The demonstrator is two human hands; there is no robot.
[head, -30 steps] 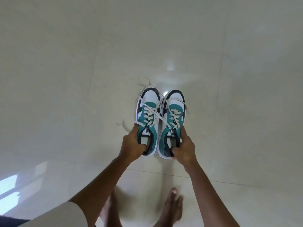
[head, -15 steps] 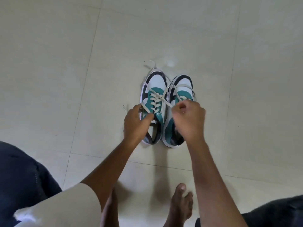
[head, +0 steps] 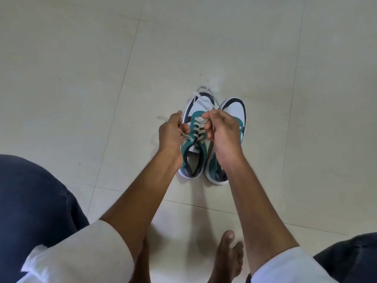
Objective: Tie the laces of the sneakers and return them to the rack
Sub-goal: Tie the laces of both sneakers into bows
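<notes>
Two teal-white sneakers (head: 206,139) stood side by side on tiled floor (head: 81,78). Left hand (head: 173,133) pinched one lace (head: 199,129) end; right hand (head: 221,131) pinched the other, above the left sneaker.

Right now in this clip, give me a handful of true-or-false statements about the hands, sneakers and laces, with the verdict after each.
1. Both sneakers stand side by side on the tiled floor. True.
2. The left hand pinches a lace end of the left sneaker. True.
3. The right hand rests flat on the floor. False: it is raised over the sneakers, fingers closed on a lace.
4. The left sneaker's laces are tied in a finished bow. False: the ends are loose, one in each hand.
5. A shoe rack stands behind the sneakers. False: only bare floor shows.
6. The right sneaker has a white toe. True.
</notes>
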